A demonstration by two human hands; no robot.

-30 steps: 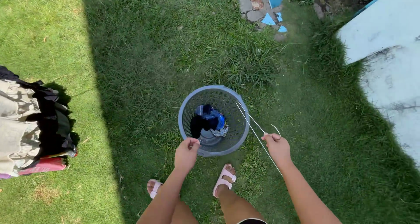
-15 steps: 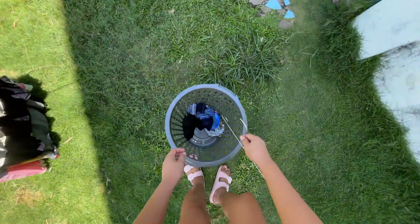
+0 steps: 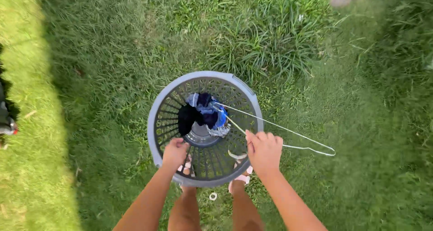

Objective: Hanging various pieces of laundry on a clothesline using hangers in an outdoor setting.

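A round grey plastic laundry basket (image 3: 158,109) with slotted walls stands on the grass in front of my feet. Blue and dark clothes (image 3: 204,114) lie at its bottom. My left hand (image 3: 174,152) reaches down inside the basket's near wall, fingers curled against it. My right hand (image 3: 264,150) is over the basket's right rim and grips a thin white wire hanger (image 3: 297,134). The hanger's long side points into the basket toward the clothes, and its far corner sticks out to the right over the grass.
Grass surrounds the basket, with a taller tuft (image 3: 266,41) just behind it. Sunlit lawn runs down the left side, where a dark and red object (image 3: 6,118) shows at the frame edge. My feet in white sandals (image 3: 239,179) stand under the basket's near rim.
The view has closed in on the basket. My left hand went from the near rim into the basket. My right hand with the hanger moved over the right rim.
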